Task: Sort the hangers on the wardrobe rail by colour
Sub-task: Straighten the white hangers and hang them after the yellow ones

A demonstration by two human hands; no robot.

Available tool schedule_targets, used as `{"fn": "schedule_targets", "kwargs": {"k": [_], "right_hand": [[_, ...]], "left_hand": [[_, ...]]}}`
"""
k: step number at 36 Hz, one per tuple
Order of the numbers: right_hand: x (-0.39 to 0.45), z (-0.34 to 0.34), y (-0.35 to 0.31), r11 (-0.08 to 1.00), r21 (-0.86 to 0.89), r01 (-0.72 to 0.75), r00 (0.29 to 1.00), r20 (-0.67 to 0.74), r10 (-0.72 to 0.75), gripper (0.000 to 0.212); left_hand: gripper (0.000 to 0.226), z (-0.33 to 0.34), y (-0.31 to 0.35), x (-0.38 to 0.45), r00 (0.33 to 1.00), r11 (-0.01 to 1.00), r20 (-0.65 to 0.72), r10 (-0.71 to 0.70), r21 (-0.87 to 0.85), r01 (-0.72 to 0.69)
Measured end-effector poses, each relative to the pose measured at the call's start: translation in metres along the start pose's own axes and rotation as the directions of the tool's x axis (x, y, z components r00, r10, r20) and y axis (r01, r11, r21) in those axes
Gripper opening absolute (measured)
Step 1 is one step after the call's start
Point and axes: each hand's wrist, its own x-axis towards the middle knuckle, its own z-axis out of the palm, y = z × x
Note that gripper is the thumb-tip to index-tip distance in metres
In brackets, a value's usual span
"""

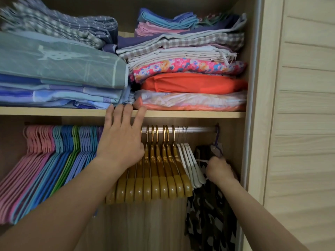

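Note:
A metal rail (197, 129) runs under the shelf. From left to right it carries pink hangers (36, 142), blue, green and lilac hangers (72, 142), several golden-brown hangers (159, 169) and three white-and-grey hangers (190, 162). My left hand (121, 140) is raised in front of the rail with its fingers straight, the fingertips against the shelf edge (181, 114). My right hand (220, 169) is curled round the lower arm of a white hanger, just right of the white-and-grey group. What else it holds is hidden.
A camouflage garment (208, 214) hangs at the rail's right end beside the wardrobe's side wall (233, 142). Folded linen is stacked on the shelf above (181, 69). A slatted door (299, 124) stands to the right.

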Motion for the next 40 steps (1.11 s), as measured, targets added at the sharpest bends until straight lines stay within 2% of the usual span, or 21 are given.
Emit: {"fn": "schedule_targets", "kwargs": {"k": [4, 8, 11, 14, 15, 16, 18, 20, 21, 22, 24, 25, 26, 28, 29, 30, 32, 33, 35, 38, 40], "right_hand": [[-0.026, 0.028, 0.019, 0.998, 0.021, -0.066, 0.993, 0.103, 0.063, 0.020], [-0.064, 0.055, 0.037, 0.995, 0.022, -0.094, 0.984, 0.156, 0.090, 0.008], [-0.104, 0.097, 0.067, 0.997, 0.025, -0.070, 0.976, 0.210, 0.063, 0.026], [-0.151, 0.145, 0.102, 0.996, 0.062, -0.059, 0.938, 0.346, 0.034, 0.031], [-0.169, 0.159, 0.112, 0.988, 0.109, -0.110, 0.910, 0.410, 0.056, 0.030], [-0.186, 0.170, 0.119, 0.971, 0.171, -0.168, 0.878, 0.474, 0.069, 0.029], [-0.215, 0.191, 0.130, 0.894, 0.329, -0.305, 0.805, 0.590, 0.057, 0.031], [-0.239, 0.198, 0.137, 0.766, 0.449, -0.460, 0.719, 0.695, 0.024, 0.032], [-0.249, 0.200, 0.140, 0.748, 0.460, -0.479, 0.679, 0.734, -0.016, 0.030], [-0.258, 0.202, 0.144, 0.755, 0.466, -0.461, 0.644, 0.761, -0.076, 0.030], [-0.268, 0.205, 0.150, 0.761, 0.499, -0.415, 0.563, 0.798, -0.216, 0.032], [-0.271, 0.206, 0.151, 0.760, 0.508, -0.406, 0.523, 0.811, -0.263, 0.033], [-0.275, 0.207, 0.151, 0.753, 0.520, -0.403, 0.485, 0.819, -0.305, 0.033], [-0.278, 0.211, 0.147, 0.732, 0.541, -0.414, 0.429, 0.825, -0.367, 0.032], [-0.279, 0.212, 0.144, 0.721, 0.549, -0.422, 0.408, 0.825, -0.390, 0.032], [-0.279, 0.212, 0.142, 0.719, 0.556, -0.417, 0.391, 0.824, -0.410, 0.032], [-0.277, 0.216, 0.142, 0.718, 0.566, -0.406, 0.367, 0.820, -0.439, 0.031], [-0.275, 0.221, 0.144, 0.707, 0.571, -0.417, 0.362, 0.818, -0.447, 0.031], [-0.274, 0.232, 0.147, 0.642, 0.587, -0.494, 0.396, 0.809, -0.434, 0.031], [-0.279, 0.249, 0.145, 0.478, 0.621, -0.621, 0.535, 0.782, -0.320, 0.042], [-0.286, 0.261, 0.144, 0.421, 0.622, -0.660, 0.586, 0.777, -0.229, 0.055]], "left_hand": [[0.099, -0.001, 0.001, -0.001, 1.000, 0.998, 0.027, -0.004, -0.056, 0.006], [0.094, -0.011, 0.008, -0.015, 0.999, 0.956, 0.038, -0.038, -0.291, 0.048], [0.070, -0.018, 0.030, -0.071, 0.991, 0.806, 0.088, -0.098, -0.577, 0.131], [0.048, 0.001, 0.055, -0.172, 0.938, 0.603, 0.331, -0.099, -0.730, 0.321], [0.041, 0.013, 0.064, -0.214, 0.893, 0.556, 0.442, -0.088, -0.722, 0.412], [0.035, 0.029, 0.073, -0.258, 0.820, 0.516, 0.565, -0.092, -0.677, 0.525], [0.029, 0.056, 0.085, -0.339, 0.628, 0.444, 0.768, -0.122, -0.524, 0.727], [0.027, 0.069, 0.090, -0.405, 0.458, 0.396, 0.881, -0.117, -0.381, 0.835], [0.020, 0.069, 0.090, -0.429, 0.366, 0.386, 0.924, -0.108, -0.300, 0.872], [0.025, 0.067, 0.086, -0.450, 0.287, 0.377, 0.952, -0.109, -0.227, 0.898], [0.050, 0.063, 0.076, -0.470, 0.184, 0.298, 0.973, -0.139, -0.136, 0.945], [0.056, 0.063, 0.072, -0.475, 0.161, 0.252, 0.974, -0.157, -0.118, 0.960], [0.056, 0.059, 0.067, -0.476, 0.147, 0.217, 0.976, -0.161, -0.111, 0.970], [0.032, 0.052, 0.061, -0.474, 0.168, 0.176, 0.979, -0.115, -0.146, 0.973], [0.018, 0.048, 0.059, -0.473, 0.183, 0.182, 0.981, -0.065, -0.168, 0.969], [0.014, 0.043, 0.057, -0.473, 0.191, 0.227, 0.981, -0.014, -0.183, 0.957], [0.017, 0.037, 0.053, -0.476, 0.213, 0.294, 0.975, 0.062, -0.221, 0.930], [0.019, 0.034, 0.051, -0.480, 0.207, 0.287, 0.974, 0.090, -0.225, 0.931], [0.019, 0.028, 0.049, -0.485, 0.199, 0.236, 0.965, 0.168, -0.236, 0.943], [0.017, 0.023, 0.053, -0.489, 0.192, 0.292, 0.929, 0.316, -0.287, 0.912], [0.019, 0.028, 0.061, -0.494, 0.215, 0.293, 0.937, 0.274, -0.294, 0.910]]}}
